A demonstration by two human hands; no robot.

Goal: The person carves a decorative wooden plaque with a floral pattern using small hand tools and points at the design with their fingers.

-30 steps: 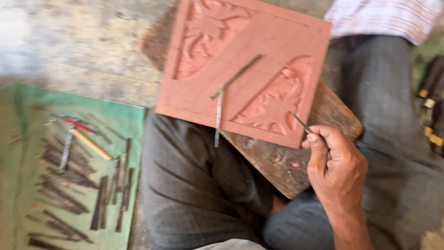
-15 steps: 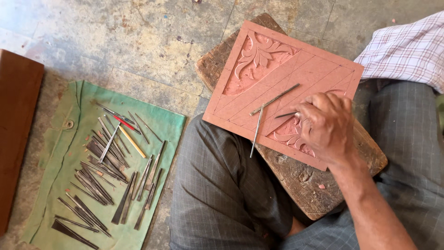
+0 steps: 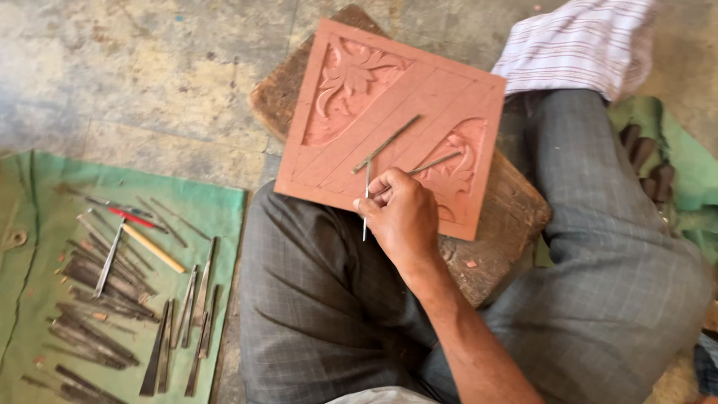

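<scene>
My right hand clenched on thin tool, tip resting on tile. Second tool just left of fingers. Board beneath tile. Left hand unseen.

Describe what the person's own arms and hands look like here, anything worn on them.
Only one of the person's hands shows, the right by its look, with its forearm running down to the lower edge. Both are bare: no glove, no sleeve, no watch, and no ring that can be made out. The other hand is out of view.
</scene>
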